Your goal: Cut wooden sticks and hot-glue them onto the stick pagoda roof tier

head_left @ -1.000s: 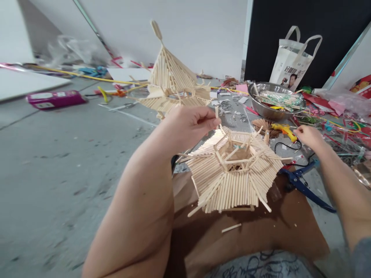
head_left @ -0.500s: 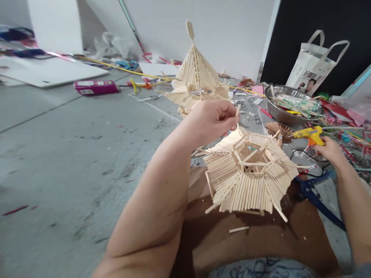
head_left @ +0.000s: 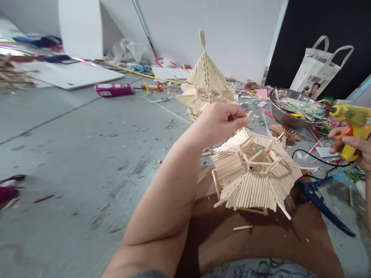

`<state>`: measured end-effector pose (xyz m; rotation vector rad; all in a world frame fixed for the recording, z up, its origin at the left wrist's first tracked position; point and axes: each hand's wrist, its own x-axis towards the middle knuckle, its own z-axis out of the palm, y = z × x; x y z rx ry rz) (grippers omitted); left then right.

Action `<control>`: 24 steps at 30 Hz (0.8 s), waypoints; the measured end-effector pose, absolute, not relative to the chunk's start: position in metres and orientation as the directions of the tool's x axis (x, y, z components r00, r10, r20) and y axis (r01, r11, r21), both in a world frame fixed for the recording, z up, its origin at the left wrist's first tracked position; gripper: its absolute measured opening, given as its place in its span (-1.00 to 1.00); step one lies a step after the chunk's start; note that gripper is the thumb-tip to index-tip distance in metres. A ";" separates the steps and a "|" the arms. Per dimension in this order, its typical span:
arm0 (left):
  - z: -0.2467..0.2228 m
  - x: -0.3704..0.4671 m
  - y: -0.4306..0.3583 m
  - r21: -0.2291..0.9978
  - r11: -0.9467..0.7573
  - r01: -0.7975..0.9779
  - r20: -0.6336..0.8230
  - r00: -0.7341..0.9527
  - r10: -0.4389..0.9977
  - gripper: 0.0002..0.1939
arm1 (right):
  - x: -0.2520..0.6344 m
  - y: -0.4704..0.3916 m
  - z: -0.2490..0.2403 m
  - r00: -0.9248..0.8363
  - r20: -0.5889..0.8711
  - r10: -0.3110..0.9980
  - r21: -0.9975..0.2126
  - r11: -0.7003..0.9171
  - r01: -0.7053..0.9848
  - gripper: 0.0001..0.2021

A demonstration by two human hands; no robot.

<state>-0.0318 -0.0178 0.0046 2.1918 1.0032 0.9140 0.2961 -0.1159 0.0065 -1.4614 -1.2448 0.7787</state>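
Above the far-left edge of a six-sided roof of wooden sticks (head_left: 252, 193), my left hand (head_left: 228, 119) pinches a short wooden stick (head_left: 249, 114). The roof rests on a brown surface in front of me, with an open frame of sticks around the hole at its top. At the right edge of the view, my right hand (head_left: 355, 144) is wrapped round the handle of a yellow glue gun (head_left: 352, 116), its nozzle pointing left. Behind my left hand stands a pointed stick tower (head_left: 205, 71), its lower part partly hidden.
A metal bowl (head_left: 274, 112) full of sticks stands at the back right before a white bag (head_left: 314, 71). Blue cutting pliers (head_left: 321, 200) lie right of the roof, near a black cord. A loose stick (head_left: 242, 228) lies in front. A purple canister-like thing (head_left: 114, 89) is at back left.
My right hand has lifted the glue gun from beside the brown paper fan up and to the right. My left hand still pinches the stick above the roof. The view has shifted left.
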 end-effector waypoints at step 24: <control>0.005 -0.027 -0.022 0.886 -0.407 0.224 0.263 0.480 0.837 -0.88 | 0.217 -0.105 0.019 -0.152 0.289 0.945 -0.812 0.326 0.484 -0.78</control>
